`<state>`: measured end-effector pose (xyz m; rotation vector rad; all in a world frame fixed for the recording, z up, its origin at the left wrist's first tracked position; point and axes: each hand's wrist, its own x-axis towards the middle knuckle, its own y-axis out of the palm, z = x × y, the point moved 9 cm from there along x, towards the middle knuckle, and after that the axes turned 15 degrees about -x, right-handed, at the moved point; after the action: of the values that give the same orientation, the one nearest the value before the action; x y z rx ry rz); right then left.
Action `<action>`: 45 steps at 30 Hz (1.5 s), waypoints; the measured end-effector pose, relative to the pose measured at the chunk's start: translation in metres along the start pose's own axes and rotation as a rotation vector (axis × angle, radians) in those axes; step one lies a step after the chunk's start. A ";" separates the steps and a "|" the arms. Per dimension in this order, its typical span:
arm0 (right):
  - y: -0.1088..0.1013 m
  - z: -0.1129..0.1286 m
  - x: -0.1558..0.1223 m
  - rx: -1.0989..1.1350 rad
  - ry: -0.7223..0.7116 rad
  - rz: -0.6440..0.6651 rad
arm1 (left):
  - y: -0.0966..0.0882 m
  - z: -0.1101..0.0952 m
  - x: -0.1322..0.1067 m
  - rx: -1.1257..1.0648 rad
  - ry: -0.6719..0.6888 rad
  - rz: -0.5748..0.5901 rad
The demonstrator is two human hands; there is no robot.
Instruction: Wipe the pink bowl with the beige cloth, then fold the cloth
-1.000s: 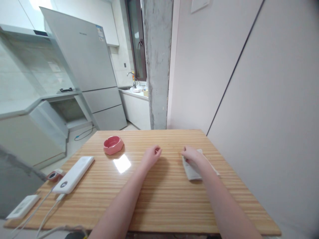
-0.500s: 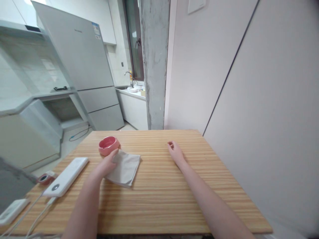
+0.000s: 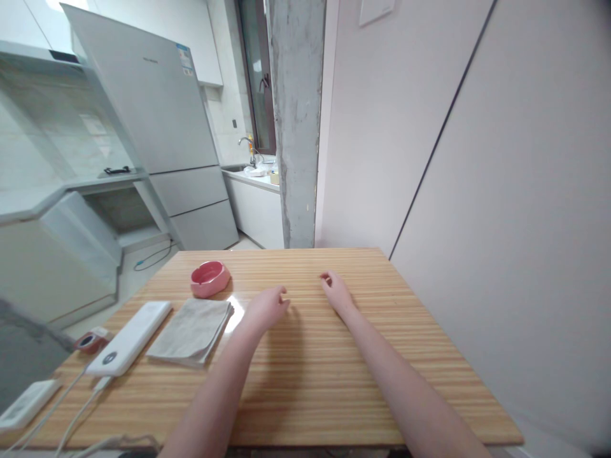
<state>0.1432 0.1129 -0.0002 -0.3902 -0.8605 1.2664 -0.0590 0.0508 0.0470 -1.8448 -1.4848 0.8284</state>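
The wood-grain table [image 3: 315,375] looks glossy; the cloth [image 3: 191,331], matt; the pillar [image 3: 298,127], rough.

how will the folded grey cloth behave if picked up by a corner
The folded grey cloth is probably floppy and may unfold, since loose layers show along its right edge. It looks light, being thin and flat. Pushed, it would likely slide or bunch on the glossy table.

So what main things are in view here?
Table: 1, tan, centre
Cloth: 1, grey, table's left
Ashtray: 1, pink, beyond cloth
Power bank: 1, white, left of cloth
Roundish item: 1, reddish, beside power bank
Block: 1, white, near left corner
Cables: several, white, near left
Fridge: 1, silver, back left
Window: 1, brown frame, back
Pillar: 1, grey, back centre
Left hand: 1, bare, right of cloth
Right hand: 1, bare, right of left hand
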 end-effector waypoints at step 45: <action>0.019 0.038 -0.012 0.064 -0.236 0.229 | 0.077 -0.042 0.043 -0.555 0.375 -0.055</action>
<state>0.1020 0.0997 0.0067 -0.2978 -0.9920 1.5699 0.0270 0.0764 0.0078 -2.1827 -1.6028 0.0170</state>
